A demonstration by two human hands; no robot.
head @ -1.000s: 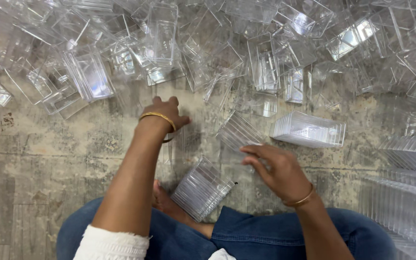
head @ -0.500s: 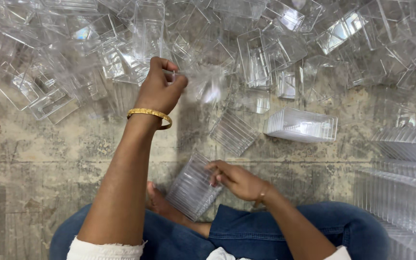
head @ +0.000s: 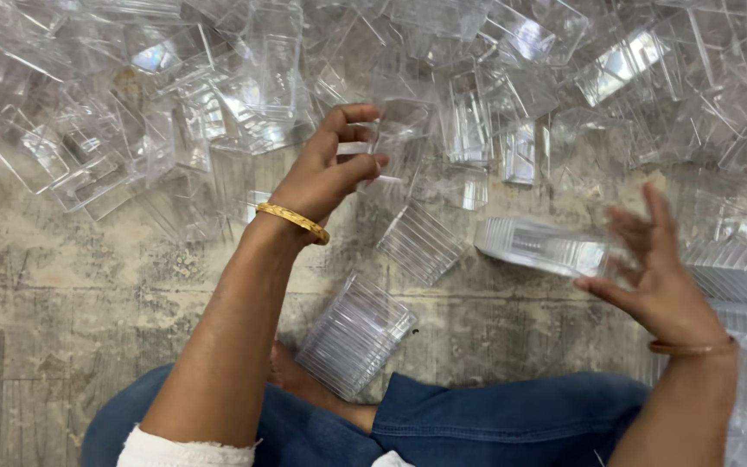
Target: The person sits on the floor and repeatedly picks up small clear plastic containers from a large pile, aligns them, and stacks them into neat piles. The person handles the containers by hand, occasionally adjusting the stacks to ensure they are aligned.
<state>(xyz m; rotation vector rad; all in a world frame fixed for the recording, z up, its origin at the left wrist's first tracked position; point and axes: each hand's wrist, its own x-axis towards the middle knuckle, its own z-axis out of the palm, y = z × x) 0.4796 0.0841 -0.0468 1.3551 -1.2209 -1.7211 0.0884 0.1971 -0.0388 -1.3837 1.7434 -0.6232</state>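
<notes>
Above the stone floor (head: 62, 285), the left hand (head: 326, 177) reaches forward, fingers pinching a clear plastic box (head: 395, 130) at the edge of the heap (head: 244, 78). The right hand (head: 659, 277) hovers open, fingers spread, empty, beside a lying stack of boxes (head: 542, 246).

Clear plastic boxes (head: 244, 95) heaped across floor top; nested stacks (head: 354, 335) by knee, (head: 546, 246) at right; no labels, signs, screens.

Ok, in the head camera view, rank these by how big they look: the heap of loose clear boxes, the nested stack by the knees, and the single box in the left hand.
1. Heap of loose clear boxes, filling the whole top.
2. Nested stack by the knees, though it lies nearer the camera.
3. Single clear box pinched in the left hand.
</notes>
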